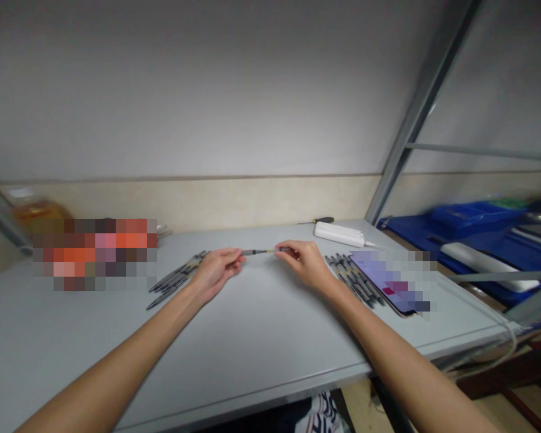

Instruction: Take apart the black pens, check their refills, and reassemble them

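Note:
Both of my hands hold one dark pen [260,251] level above the grey table [261,337]. My left hand [217,272] pinches its left end with closed fingers. My right hand [303,262] pinches the right end, fingers closed too. A pile of several similar pens [175,278] lies on the table just left of my left hand. Another row of several pens [352,278] lies right of my right hand.
A phone with a blurred screen [394,282] lies at the right beside the pens. A white power strip [339,234] and a small screwdriver [318,221] sit at the back by the wall. Blue bins [473,219] stand on a shelf at right; a blurred patch at left.

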A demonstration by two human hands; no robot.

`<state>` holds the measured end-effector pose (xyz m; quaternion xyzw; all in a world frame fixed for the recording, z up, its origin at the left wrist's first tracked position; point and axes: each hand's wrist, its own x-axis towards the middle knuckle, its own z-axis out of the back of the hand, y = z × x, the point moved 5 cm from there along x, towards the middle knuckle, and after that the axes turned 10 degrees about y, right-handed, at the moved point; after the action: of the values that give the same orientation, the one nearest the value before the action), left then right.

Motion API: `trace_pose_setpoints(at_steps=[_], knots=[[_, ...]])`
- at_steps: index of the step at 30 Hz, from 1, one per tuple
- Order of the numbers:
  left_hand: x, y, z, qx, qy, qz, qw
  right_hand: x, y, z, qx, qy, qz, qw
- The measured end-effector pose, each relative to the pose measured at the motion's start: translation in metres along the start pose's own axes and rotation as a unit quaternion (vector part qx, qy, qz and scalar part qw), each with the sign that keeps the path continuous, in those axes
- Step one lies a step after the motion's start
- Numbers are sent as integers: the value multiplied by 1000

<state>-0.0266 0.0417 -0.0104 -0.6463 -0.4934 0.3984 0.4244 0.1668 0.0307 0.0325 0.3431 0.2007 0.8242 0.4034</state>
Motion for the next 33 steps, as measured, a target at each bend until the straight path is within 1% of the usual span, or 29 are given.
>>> trace_pose_setpoints(at_steps=[5,8,10,11,13,15,16,17,18,20,22,24,26,28,29,31,33], knots=[[2,-2,3,63,-7,-76,995,0,-2,-3,74,38,-37,996],[0,-9,3,143,-11,-144,979,0,-8,-8,143,85,-82,983],[-4,-16,0,208,-12,-188,960,-2,-14,-13,218,122,-122,960],[-6,-19,-2,234,-12,-204,951,-3,-17,-16,265,141,-143,943],[-10,-24,-6,263,-12,-220,939,-5,-21,-21,357,178,-179,899],[-13,-27,-7,274,-15,-224,935,-7,-22,-25,420,212,-197,860],[-13,-27,-8,275,-11,-225,935,-8,-22,-26,433,219,-201,851],[-12,-27,-8,271,-4,-223,936,-8,-23,-26,435,217,-204,850],[-11,-25,-8,263,8,-216,940,-7,-23,-24,430,206,-205,855],[-6,-19,-7,236,35,-188,953,-5,-22,-20,397,166,-203,879],[-2,-12,-5,214,54,-147,964,-2,-20,-13,336,124,-185,915],[0,-6,-6,233,86,-109,962,0,-14,-9,253,111,-141,951],[0,-2,-10,288,137,-74,945,1,-8,-8,177,120,-92,973],[-2,-1,-13,340,183,-52,921,1,-4,-8,122,127,-58,983],[-3,-2,-13,359,193,-53,912,1,-4,-8,100,127,-50,986],[-5,-6,-13,396,189,-77,895,0,-4,-8,63,127,-41,989],[-5,-10,-13,431,168,-116,879,-1,-3,-9,48,132,-35,989]])
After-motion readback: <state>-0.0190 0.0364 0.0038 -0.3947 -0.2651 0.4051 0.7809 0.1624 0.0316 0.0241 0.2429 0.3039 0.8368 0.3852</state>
